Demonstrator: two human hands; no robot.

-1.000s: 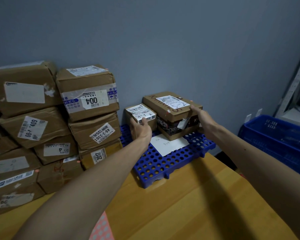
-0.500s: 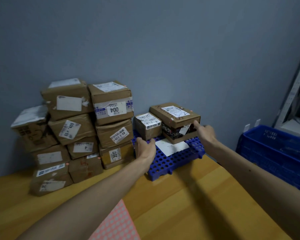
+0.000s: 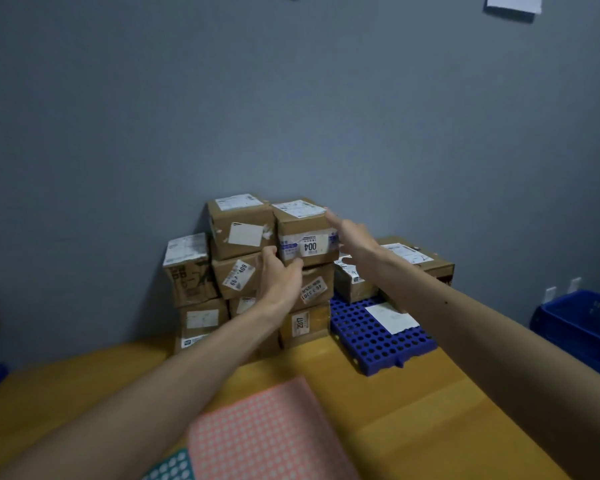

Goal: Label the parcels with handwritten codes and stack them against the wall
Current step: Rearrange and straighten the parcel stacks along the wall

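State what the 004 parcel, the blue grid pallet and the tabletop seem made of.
The 004 parcel: brown cardboard, matte, creased, with paper labels. The blue grid pallet: probably moulded plastic, going by its uniform colour and regular round holes. The tabletop: wood or wood-look laminate, smooth, yellowish.

About twelve parcels [image 3: 293,226], two hands [image 3: 279,282] [image 3: 352,234], one pallet [image 3: 371,339]

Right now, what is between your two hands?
The top parcel marked 004, seen in the head view: the left hand is at its lower left corner, the right hand against its right edge.
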